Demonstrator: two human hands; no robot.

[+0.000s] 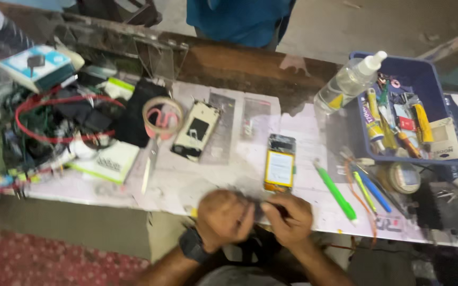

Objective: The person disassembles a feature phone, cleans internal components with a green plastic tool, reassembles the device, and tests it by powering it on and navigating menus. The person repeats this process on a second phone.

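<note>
You sit at a phone-repair workbench. An opened phone (280, 163) and a detached back panel (196, 130) lie on the stained worktop (197, 180); a blue tray (437, 90) holds tools and glue tubes; tangled cables (54, 122), a tape roll (162, 116) and a spray bottle (348, 82) crowd the surface.

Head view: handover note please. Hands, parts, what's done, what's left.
Left hand and right hand: together at the table's near edge, pinching a small dark part; blurred, kind unclear.
Opened phone with yellow battery lies just beyond them, untouched. Second opened phone sits beside the tape roll.
Done: both phones open.
Left: both unassembled.
</note>
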